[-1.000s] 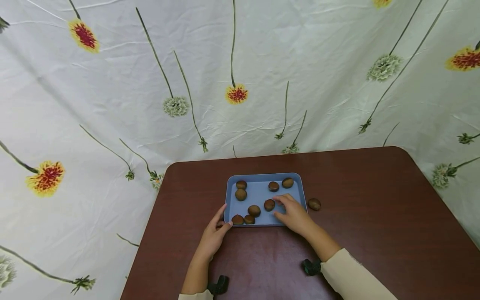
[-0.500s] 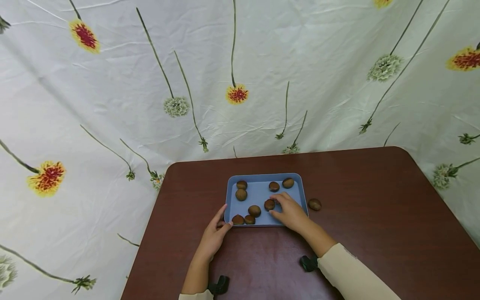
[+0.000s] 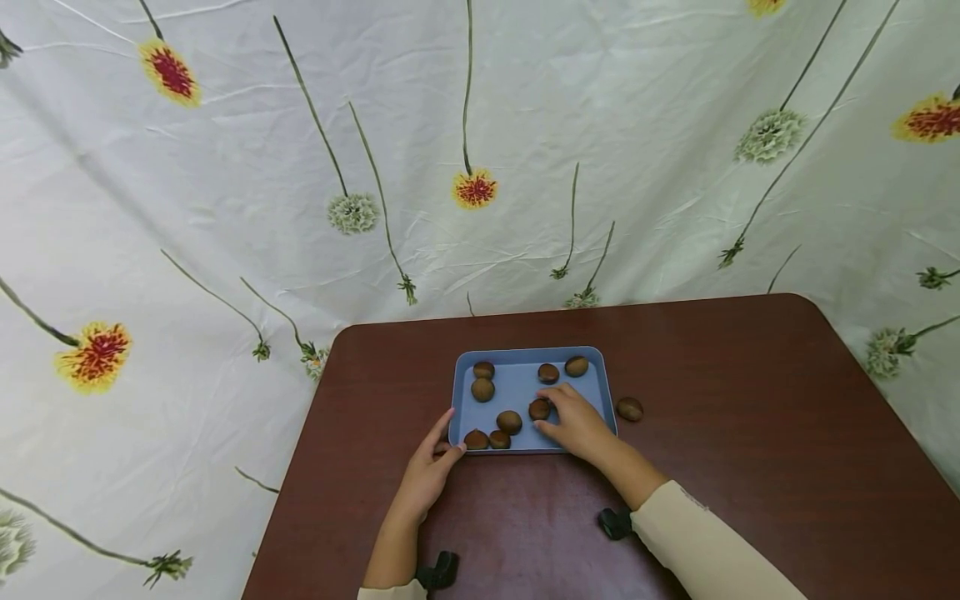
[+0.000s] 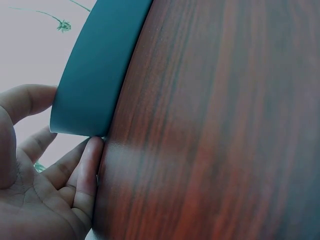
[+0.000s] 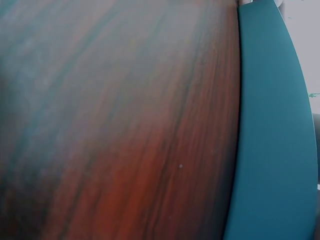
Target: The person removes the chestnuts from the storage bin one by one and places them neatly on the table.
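Head view: I have right hand (image 3: 581, 425) nearer, thumb and finger curled round chestnut (image 3: 538, 409) just left of palm, inside blue tray (image 3: 517, 387), long axis left-right. Left hand (image 3: 429, 472) grips tray's near-left corner.

White flower-print cloth (image 3: 540, 125), reddish-brown table (image 3: 540, 508)

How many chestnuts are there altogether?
9. In the tray: two chestnuts back left, two back right, three front left, one at the right hand; another on the table beside the tray. The hand may hide more.
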The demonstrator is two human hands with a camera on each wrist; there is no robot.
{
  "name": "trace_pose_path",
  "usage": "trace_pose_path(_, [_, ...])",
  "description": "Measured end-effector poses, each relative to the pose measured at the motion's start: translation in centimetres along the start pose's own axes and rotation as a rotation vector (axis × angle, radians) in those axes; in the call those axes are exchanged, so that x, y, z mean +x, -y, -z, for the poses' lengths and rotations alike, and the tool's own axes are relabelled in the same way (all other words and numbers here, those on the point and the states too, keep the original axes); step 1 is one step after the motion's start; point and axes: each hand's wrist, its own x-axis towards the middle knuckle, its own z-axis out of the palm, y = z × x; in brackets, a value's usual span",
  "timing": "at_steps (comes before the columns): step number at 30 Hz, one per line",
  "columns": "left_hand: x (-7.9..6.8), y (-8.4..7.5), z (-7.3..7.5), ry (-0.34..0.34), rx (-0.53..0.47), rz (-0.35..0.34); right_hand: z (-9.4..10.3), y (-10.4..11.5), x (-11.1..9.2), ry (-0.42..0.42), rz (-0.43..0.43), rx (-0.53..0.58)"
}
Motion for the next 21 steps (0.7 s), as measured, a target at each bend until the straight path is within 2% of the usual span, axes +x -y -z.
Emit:
trace_pose_path(8, [0.02,0.05,-0.01,0.002,0.001,-0.003,-0.24,0.07,0.21,-0.006,0.003,-0.023])
trace_pose_path(21, [0.02,0.04,-0.01,0.001,0.0,-0.008,-0.27,0.02,0.18,0.001,-0.002,0.015])
